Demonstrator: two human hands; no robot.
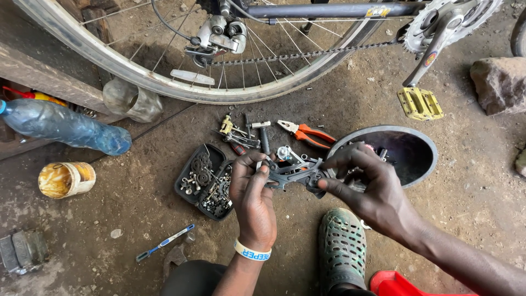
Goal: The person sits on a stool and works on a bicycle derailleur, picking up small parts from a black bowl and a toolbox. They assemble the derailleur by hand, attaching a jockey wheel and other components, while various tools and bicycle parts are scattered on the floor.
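I see both hands meeting over the dirt floor (471,203), sharing one part between them: a dark metal derailleur cage (293,174). My left hand (253,194) is closed on its left end, thumb on top and fingers curled under. My right hand (370,183) pinches the right end with fingertips (324,185) pressed to the metal; the small piece under those fingertips is too dark for me to make out, possibly a bolt.

Just left of the left hand lies a black tray (207,178) of cogs, nuts and screws. Just above the hands are loose tools (244,134) and orange-handled pliers (307,134). Behind the right hand sits a round metal basin (419,159), close to it. Below the hands is a green perforated clog (342,246). Well above everything, the bicycle wheel (164,82) and chain (307,55) span the top, with a yellow pedal (419,103) up to the right. Far to the left are a blue plastic bottle (66,126) and a yellow tin (66,179). A blue toothbrush (164,242) lies down-left of the left hand.
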